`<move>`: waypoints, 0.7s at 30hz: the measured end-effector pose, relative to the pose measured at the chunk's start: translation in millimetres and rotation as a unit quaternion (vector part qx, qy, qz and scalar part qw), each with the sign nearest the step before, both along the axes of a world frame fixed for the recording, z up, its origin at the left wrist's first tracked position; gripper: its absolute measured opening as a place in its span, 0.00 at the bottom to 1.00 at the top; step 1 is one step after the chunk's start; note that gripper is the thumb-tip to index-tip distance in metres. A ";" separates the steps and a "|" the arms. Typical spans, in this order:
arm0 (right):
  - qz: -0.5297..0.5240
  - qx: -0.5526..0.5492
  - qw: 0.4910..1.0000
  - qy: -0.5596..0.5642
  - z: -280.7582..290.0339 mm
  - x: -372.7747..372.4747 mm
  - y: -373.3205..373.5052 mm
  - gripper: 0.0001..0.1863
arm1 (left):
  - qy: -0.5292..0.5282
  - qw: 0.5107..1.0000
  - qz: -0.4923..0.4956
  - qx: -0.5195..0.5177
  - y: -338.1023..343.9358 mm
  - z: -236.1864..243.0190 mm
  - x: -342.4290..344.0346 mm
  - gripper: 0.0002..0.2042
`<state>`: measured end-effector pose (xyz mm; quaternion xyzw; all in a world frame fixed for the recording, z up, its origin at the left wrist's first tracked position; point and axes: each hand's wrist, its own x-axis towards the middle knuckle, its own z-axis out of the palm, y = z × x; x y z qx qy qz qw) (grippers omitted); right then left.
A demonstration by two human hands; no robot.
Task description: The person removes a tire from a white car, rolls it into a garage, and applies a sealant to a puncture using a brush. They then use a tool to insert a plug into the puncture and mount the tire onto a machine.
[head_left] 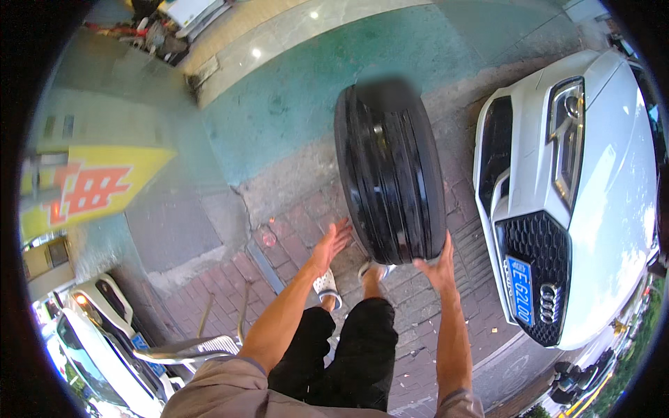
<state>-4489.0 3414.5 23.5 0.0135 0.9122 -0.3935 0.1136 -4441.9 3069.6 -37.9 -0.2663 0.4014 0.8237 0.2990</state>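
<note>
A large black tyre [390,181] with long grooves round its tread stands upright in front of me. My right hand [440,270] is at its near right edge, the thumb along the tread and the fingers against the side. To the left of the tyre, my left hand [332,245] is held with its fingers spread, close to the sidewall and holding nothing. Whether its fingertips touch the rubber I cannot tell. The far top of the tyre is blurred.
A white car [599,188] stands close on the right, its front toward me. Lower left are a metal rack or seat [198,348] and another white vehicle [104,355]. A yellow sign [104,184] is at left. Brick paving [293,216] meets a green-painted floor [279,125] ahead.
</note>
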 end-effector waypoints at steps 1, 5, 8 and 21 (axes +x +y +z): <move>0.001 -0.001 1.000 -0.006 0.4 -41.7 -24.4 0.72 | -0.005 1.000 -0.001 -0.018 -4.6 -7.7 -10.8 0.48; -0.088 0.058 0.993 -0.050 80.0 -249.5 -185.7 0.68 | 0.094 0.968 -0.045 -0.229 3.5 -30.1 -69.0 0.63; -0.044 0.099 0.991 -0.079 133.5 -440.6 -235.4 0.64 | 0.109 0.926 -0.007 -0.361 35.1 -5.9 -176.1 0.65; -0.007 0.015 0.996 0.091 105.8 -546.6 -341.1 0.78 | 0.156 0.912 0.192 -0.329 -229.6 154.5 -641.9 0.38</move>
